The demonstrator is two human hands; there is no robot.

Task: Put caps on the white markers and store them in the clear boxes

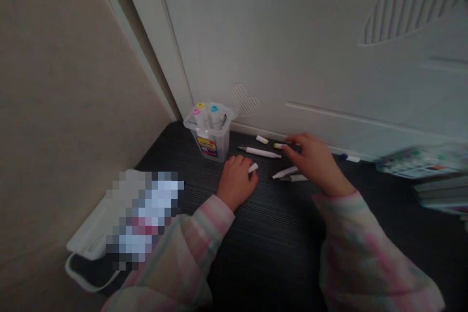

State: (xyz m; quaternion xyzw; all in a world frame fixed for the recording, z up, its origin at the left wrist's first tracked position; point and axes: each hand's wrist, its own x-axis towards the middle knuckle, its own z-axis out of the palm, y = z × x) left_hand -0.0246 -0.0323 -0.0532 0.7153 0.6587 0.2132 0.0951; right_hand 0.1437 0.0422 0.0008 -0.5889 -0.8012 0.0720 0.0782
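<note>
My left hand (pixel 237 181) rests on the dark tabletop with its fingers curled round what looks like a white marker cap (pixel 253 168); only its rounded end shows. My right hand (pixel 313 162) reaches over the table. Its thumb and index finger stand a little apart beside a white cap with a yellow end (pixel 280 146). Another yellow-edged cap (pixel 262 139) lies near the wall. Between the hands is an uncapped white marker (pixel 260 152). Two more uncapped markers, one white (pixel 284 172) and one grey-tipped (pixel 295 178), lie partly hidden under the right hand.
A clear plastic tub (pixel 215 148) holds several upright markers with pink, yellow and blue ends. A white-and-blue cap (pixel 350 158) lies by the wall panel. On the left are an open white case (pixel 87 239) and a blurred-out bright screen (pixel 146 219). Blurred boxes (pixel 420 163) stand far right.
</note>
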